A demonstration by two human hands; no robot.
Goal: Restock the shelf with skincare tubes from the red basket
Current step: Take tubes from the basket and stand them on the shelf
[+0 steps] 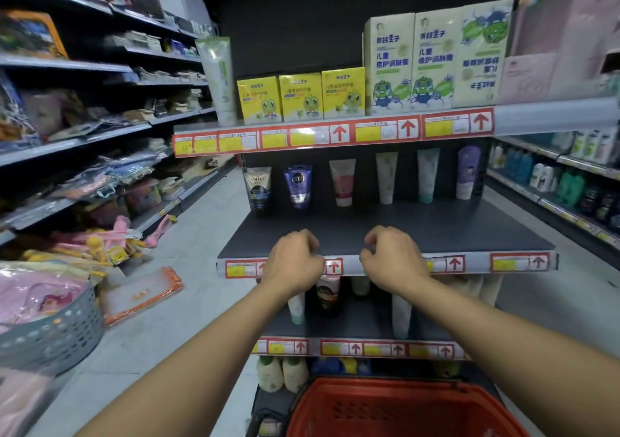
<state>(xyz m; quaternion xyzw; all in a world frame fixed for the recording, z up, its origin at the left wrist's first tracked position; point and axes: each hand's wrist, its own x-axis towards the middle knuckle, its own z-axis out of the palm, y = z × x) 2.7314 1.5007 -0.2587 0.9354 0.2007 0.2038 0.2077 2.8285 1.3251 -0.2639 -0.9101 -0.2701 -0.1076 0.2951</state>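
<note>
- Our left hand [292, 262] and right hand [392, 259] hover side by side over the front edge of the dark middle shelf [436, 232]; both have fingers curled in and hold nothing.
- A narrow gap separates the two hands, right above the red-and-yellow price strip [516, 262] along the shelf lip.
- Six upright skincare tubes [343, 181] stand in a single row at the back of that shelf, well apart from each other, with a broad bare stretch of board between them and our hands.
- The red plastic basket [396, 409] sits low in front of us, below our forearms; we cannot see what lies in it.
- On the shelf above, yellow cartons [302, 97] and taller pale cartons [412, 64] stand flush to its front edge.
- To the left, the pale floor aisle [201, 222] runs open beside the shelving.
</note>
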